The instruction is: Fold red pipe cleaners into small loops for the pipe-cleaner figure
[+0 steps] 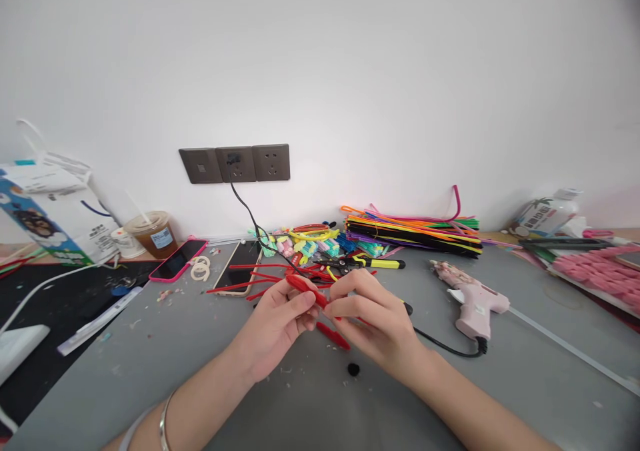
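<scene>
My left hand (280, 324) is closed around a bundle of red pipe cleaner (299, 284), thumb on top and one end sticking up past the fingers. My right hand (375, 318) pinches at the other end of the same bundle; its fingertips partly hide the contact. Just below both hands, another red pipe cleaner piece (333, 336) lies on the grey table (310, 404). A small black pom-pom (353, 370) rests nearer to me. Several straight red pipe cleaners (235, 288) spread out behind my left hand.
Yellow-handled pliers (385, 264) lie behind my right hand, before a pile of coloured pipe cleaners (415, 231). A pink glue gun (475, 304) is at right. To the left are phones (179, 261), a drink cup (155, 236) and tape rings (200, 268). A black cord (243, 201) hangs from the socket.
</scene>
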Demonstrator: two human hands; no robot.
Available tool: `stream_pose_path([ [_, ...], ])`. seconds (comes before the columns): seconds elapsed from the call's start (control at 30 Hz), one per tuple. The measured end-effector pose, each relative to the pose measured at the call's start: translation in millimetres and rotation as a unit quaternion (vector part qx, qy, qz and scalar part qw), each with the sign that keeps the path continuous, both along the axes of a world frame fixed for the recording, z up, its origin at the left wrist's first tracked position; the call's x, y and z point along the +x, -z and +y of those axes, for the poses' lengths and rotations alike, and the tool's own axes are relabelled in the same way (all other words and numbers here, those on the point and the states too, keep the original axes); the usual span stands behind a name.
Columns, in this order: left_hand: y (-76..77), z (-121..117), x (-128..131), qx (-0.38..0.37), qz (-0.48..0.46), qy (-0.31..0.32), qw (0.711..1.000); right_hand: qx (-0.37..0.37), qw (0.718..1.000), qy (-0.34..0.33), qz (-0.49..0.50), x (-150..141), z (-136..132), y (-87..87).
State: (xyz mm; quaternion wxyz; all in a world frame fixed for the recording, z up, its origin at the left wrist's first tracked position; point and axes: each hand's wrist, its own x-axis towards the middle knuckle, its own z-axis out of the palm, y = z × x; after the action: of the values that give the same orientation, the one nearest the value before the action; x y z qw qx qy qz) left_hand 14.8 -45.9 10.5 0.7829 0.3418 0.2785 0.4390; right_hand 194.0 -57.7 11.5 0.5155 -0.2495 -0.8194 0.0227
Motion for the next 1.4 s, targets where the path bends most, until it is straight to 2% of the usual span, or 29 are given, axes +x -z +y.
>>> stream_pose_path([
  [0.13,0.4,2,-1,-0.003,-0.003,-0.005,1.000,-0.093,0.992,-0.061,0.063,-1,0,-1.9],
  [0.33,2.3,3,-2,0.045,0.000,0.009,0.999,-0.227,0.956,-0.143,0.123,-1,0,-2.6],
  [0.43,2.7,4,-4,0.070,0.022,0.019,0.997,-0.281,0.932,-0.178,0.141,1,1,-4.1],
  [0.6,1.5,5,-9,0.113,0.080,0.050,0.989,-0.386,0.876,-0.245,0.154,6,3,-5.7],
  [0.7,-0.5,6,-10,0.124,0.101,0.055,0.986,-0.418,0.853,-0.269,0.160,7,5,-5.7],
  [0.9,-2.8,7,-9,0.131,0.112,0.049,0.984,-0.460,0.829,-0.267,0.172,8,10,-5.7],
  [0.97,-2.7,7,-9,0.137,0.120,0.064,0.981,-0.491,0.807,-0.278,0.174,10,11,-5.1],
  [1.1,-3.1,5,-9,0.137,0.123,0.113,0.976,-0.581,0.724,-0.331,0.172,12,12,-3.4],
  [1.17,-3.2,5,-8,0.130,0.120,0.122,0.977,-0.606,0.695,-0.346,0.174,11,13,-2.6],
  [1.3,-2.6,5,-8,0.121,0.140,0.130,0.974,-0.638,0.660,-0.356,0.175,10,14,-0.6],
  [1.4,-2.5,5,-8,0.122,0.163,0.126,0.971,-0.650,0.659,-0.346,0.154,11,14,-0.3],
])
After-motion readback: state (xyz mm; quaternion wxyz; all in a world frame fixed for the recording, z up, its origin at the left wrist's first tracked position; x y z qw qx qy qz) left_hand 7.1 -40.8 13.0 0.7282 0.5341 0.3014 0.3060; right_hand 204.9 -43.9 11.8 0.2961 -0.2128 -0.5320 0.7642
